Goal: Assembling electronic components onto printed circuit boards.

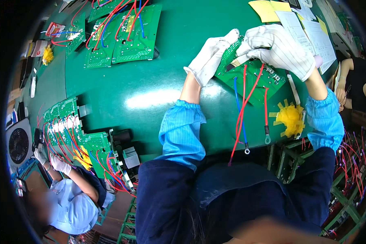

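Observation:
A green circuit board (pixel 252 91) lies tilted on the green table in front of me, with red and blue wires (pixel 244 110) running from it toward my body. Some wires end in ring terminals (pixel 267 139). My left hand (pixel 209 57), in a white glove, grips the board's upper left edge with its fingers together. Above the board, my white-gloved right hand (pixel 276 46) is closed around a flat, pale brush-like tool (pixel 238 62). Its dark tip is low over the board's left part. The right fingers hide much of the board's far side.
Several wired boards (pixel 136 36) lie at the far left, and more (pixel 95 142) at the near left beside a gloved co-worker (pixel 75 199). Yellow tape pieces (pixel 289 118) stick near the front edge. Papers (pixel 299 34) lie far right. Another person (pixel 358 85) is at right.

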